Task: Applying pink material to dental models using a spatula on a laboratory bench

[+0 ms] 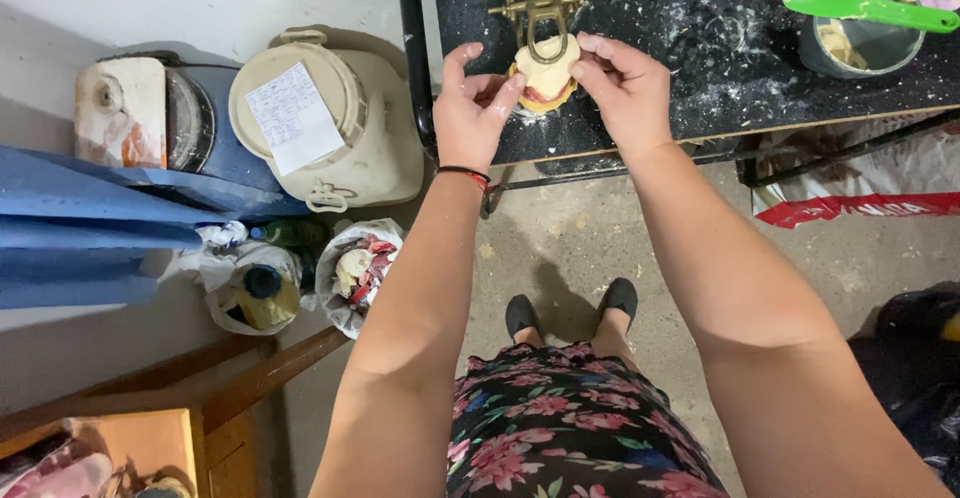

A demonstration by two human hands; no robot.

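Together, left hand and right hand pinch the plaster cast.

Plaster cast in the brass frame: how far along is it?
Done: the pale cast already sits mounted under the brass frame on the dusty black bench. In hand: the left hand and right hand press its sides. Left: mix remains in the bowl with the green spatula.

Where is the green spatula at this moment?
In the head view, the green spatula lies across the rim of a grey bowl at the upper right, on the dark, flour-dusted table, to the right of the right hand.
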